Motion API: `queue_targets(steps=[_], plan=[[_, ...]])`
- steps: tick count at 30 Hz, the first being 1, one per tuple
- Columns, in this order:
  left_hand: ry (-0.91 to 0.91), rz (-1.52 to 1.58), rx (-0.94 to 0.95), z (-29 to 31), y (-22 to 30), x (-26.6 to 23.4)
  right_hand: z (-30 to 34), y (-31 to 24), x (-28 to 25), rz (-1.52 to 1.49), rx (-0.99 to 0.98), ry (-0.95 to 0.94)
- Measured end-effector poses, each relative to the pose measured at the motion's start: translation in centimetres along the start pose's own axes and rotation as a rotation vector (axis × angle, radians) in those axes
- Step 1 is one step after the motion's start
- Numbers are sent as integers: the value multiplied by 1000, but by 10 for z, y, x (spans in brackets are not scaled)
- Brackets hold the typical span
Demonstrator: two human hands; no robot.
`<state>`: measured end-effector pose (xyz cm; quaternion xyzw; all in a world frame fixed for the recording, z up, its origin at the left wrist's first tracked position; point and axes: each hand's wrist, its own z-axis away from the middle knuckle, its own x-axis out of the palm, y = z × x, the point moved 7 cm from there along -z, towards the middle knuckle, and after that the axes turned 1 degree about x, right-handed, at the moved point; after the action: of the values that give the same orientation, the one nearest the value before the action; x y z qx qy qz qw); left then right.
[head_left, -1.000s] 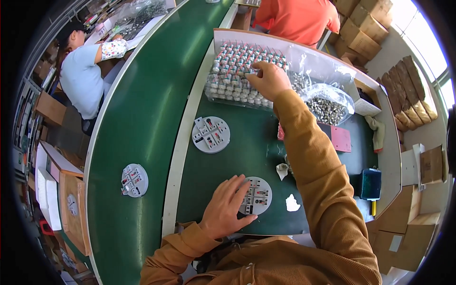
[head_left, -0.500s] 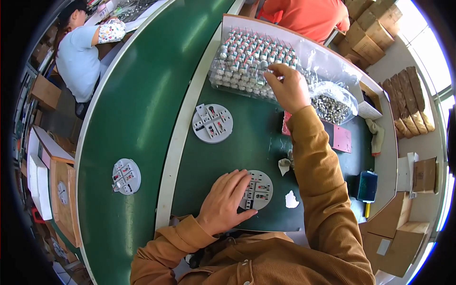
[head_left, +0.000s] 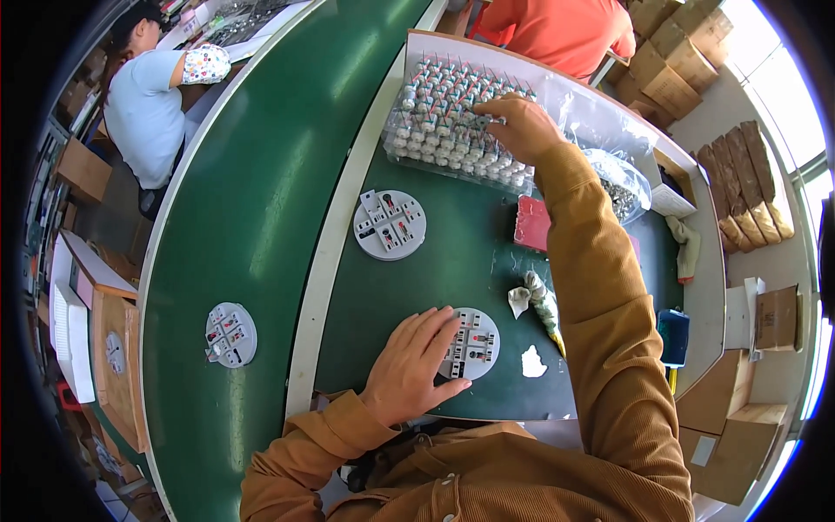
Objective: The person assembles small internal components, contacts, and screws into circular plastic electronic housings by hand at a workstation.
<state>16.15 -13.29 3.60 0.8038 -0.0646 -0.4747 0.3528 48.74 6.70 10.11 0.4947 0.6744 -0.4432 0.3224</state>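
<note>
My left hand (head_left: 410, 367) lies with its fingers stretched out over the left side of a round grey disc (head_left: 487, 341), thumb spread along the lower edge. Small black and red parts sit in the disc's compartments. My right hand (head_left: 520, 124) is over a clear plastic tray (head_left: 452, 172) packed with small round whitish components (head_left: 435, 148) that have red and teal leads. Its thumb and forefinger are closed together among them. Whatever is between the fingertips is too small to make out.
A second grey disc (head_left: 390, 226) lies farther up the table, a third (head_left: 231, 335) on the green conveyor belt (head_left: 261, 217). Near my right arm are a red block (head_left: 531, 224), a taped tool (head_left: 544, 304), a white scrap (head_left: 533, 362), a bag of metal parts (head_left: 622, 196) and a blue bin (head_left: 674, 337).
My right hand has shifted slightly up and left over the tray, uncovering the red block and the taped tool. The disc on the belt has slid a little nearer. My left hand stays put.
</note>
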Motion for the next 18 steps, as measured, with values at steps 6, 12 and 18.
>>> queue_targets(steps=[6,12,18], plan=[[2,30,11,3,-1,1,-2,-16,-19,-46,36,-129],[-15,16,-8,5,-6,-1,66,-68,-13,-386,109,-360],[-70,49,-2,2,-4,10,141,-87,35,-379,-19,-738]])
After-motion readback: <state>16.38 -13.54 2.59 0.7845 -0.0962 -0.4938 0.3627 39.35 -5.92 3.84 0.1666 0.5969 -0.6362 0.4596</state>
